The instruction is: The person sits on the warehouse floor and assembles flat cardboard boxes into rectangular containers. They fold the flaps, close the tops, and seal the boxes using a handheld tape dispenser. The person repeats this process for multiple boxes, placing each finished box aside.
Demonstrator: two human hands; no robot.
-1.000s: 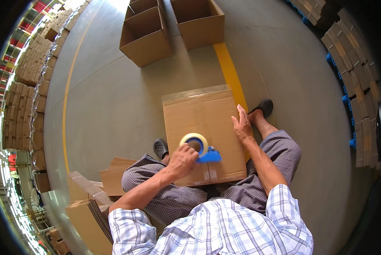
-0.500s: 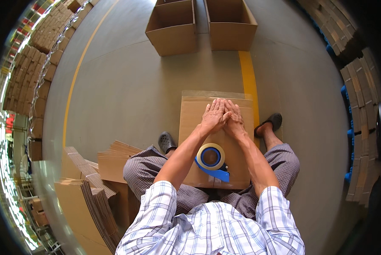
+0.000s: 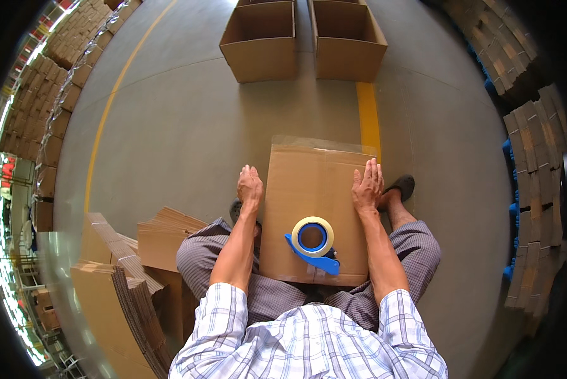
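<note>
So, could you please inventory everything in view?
Carton: one, brown, between legs
Tape strip: one, clear, carton's far edge
Tape dispenser: one, blue, on carton
Tape roll: one, cream, on dispenser
Open boxes: at least two, brown, ahead
Flattened cardboard: several, brown, lower left
Cardboard stacks: many, brown, far left and right
Pallets: several, blue, right
Floor lines: two, yellow, left and right
Floor: one, grey, beneath
Shoes: two, dark, flanking the carton
Trousers: one pair, grey, lower centre
Shirt: one, white plaid, bottom
Left hand: one, bare, beside carton's left
Right hand: one, bare, at carton's right edge
</note>
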